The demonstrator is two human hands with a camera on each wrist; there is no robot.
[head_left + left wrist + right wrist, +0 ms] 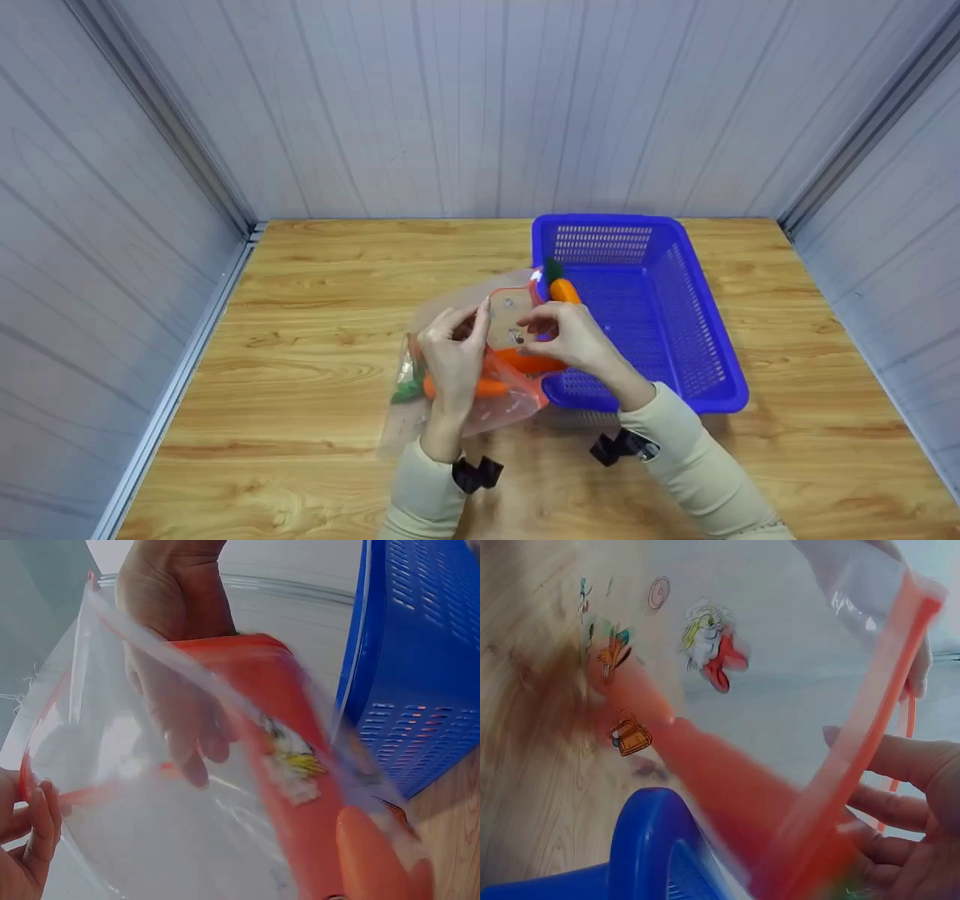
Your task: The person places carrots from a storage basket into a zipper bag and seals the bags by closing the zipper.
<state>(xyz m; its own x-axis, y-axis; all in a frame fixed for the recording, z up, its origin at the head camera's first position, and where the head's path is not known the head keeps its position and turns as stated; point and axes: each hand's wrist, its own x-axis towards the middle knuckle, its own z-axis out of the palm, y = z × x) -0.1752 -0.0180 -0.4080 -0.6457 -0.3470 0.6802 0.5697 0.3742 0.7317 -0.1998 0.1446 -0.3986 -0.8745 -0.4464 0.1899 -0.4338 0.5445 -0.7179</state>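
Note:
My left hand [457, 352] pinches the red-trimmed rim of a clear plastic bag [135, 840], thumb against fingers. My right hand [574, 337] is at the bag's mouth with its fingers loosely bent; a gap shows between thumb and fingers, and nothing is gripped. Close to it a carrot [720, 787] lies slanted in the bag, blurred in the wrist views, with a patch of green near my right fingers. A second carrot [491, 388] lies low in the bag, its green top toward the left. Cartoon prints mark the plastic. My left hand hides part of the bag.
A blue slotted basket [705, 330] stands on the wooden table [315, 337], just right of the bag. Another carrot [564, 290] with a green top lies along the basket's left side. Pale panel walls [480, 112] close off the back and sides.

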